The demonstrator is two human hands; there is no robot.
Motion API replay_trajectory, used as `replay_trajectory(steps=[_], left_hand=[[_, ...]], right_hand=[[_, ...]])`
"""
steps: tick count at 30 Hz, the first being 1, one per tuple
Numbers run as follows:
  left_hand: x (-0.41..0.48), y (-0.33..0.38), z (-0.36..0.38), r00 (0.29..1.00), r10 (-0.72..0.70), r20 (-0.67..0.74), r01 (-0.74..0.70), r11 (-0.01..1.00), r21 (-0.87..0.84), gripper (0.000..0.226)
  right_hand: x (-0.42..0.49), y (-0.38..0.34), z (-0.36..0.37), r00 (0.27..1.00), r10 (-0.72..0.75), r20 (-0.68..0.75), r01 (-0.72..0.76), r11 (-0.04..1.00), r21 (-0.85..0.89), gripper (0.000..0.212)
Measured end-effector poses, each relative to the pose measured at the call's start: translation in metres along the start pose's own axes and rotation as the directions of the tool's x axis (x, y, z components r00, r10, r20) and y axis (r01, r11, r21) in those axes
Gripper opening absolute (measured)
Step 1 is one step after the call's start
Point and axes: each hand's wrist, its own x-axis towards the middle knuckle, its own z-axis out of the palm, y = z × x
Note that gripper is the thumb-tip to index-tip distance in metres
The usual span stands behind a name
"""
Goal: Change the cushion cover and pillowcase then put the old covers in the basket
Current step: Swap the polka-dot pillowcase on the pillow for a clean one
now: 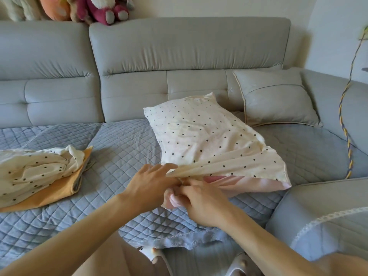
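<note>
A pillow in a cream pillowcase with dark dots (207, 136) lies on the sofa seat, its open end toward me. The pink inner pillow (245, 183) sticks out of that open end. My left hand (151, 184) pinches the open hem of the dotted case at its near left corner. My right hand (201, 200) grips the bunched pink corner just below. On the left lies a crumpled cream dotted cover (37, 170) on top of a folded orange cover (59, 188). No basket is in view.
A grey cushion (276, 100) leans against the sofa back at the right. A blue quilted mat (123, 156) covers the seat. Plush toys (103, 8) sit on top of the backrest. A braided cord (346, 128) hangs at the right, beside the sofa arm (318, 206).
</note>
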Motion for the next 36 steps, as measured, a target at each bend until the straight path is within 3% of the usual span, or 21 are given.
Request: replay_trajectory(steps=[3,6,9,11,14,20,23,27,33,36], left_hand=[[-0.008,-0.010,0.003,0.997,-0.024,-0.078,0.018,0.998,-0.068,0.070],[-0.016,-0.008,0.011,0.998,-0.060,0.009,0.060,0.998,-0.036,0.068],[-0.018,-0.006,0.014,0.953,-0.057,0.299,0.130,0.965,-0.229,0.072],[-0.017,0.002,0.013,0.939,-0.019,0.344,0.175,0.887,-0.428,0.068],[-0.019,0.004,0.019,0.965,-0.031,0.261,0.150,0.880,-0.450,0.048],[-0.025,-0.017,0.025,0.988,-0.102,0.112,0.131,0.946,-0.297,0.039],[-0.033,-0.023,0.033,0.999,-0.023,0.042,0.033,0.967,-0.252,0.041],[-0.037,-0.002,0.052,0.990,-0.059,-0.126,0.032,0.978,-0.207,0.039],[-0.030,0.032,0.075,0.978,-0.088,-0.189,0.034,0.961,-0.274,0.031],[-0.032,0.039,0.081,0.932,-0.169,-0.321,0.039,0.927,-0.374,0.035]], right_hand=[[-0.006,-0.002,-0.001,0.989,0.009,-0.144,-0.022,0.996,-0.088,0.020],[-0.019,0.000,0.003,0.994,0.002,-0.109,-0.014,0.994,-0.109,0.021],[-0.017,0.000,0.008,1.000,0.021,0.007,-0.022,0.980,0.197,0.020],[-0.010,-0.002,0.010,0.998,0.062,0.031,-0.070,0.924,0.377,0.022],[-0.004,0.000,0.010,0.996,0.090,0.022,-0.092,0.933,0.347,0.021],[-0.009,0.018,0.008,0.995,0.087,0.047,-0.085,0.995,-0.050,0.028],[-0.007,0.013,0.010,0.996,0.091,0.017,-0.092,0.995,0.042,0.029],[-0.002,0.016,0.001,0.971,0.222,0.086,-0.234,0.958,0.168,0.028],[-0.007,0.019,-0.003,0.972,0.226,0.061,-0.233,0.961,0.151,0.009],[-0.010,0.023,-0.004,0.969,0.247,0.007,-0.240,0.934,0.263,0.011]])
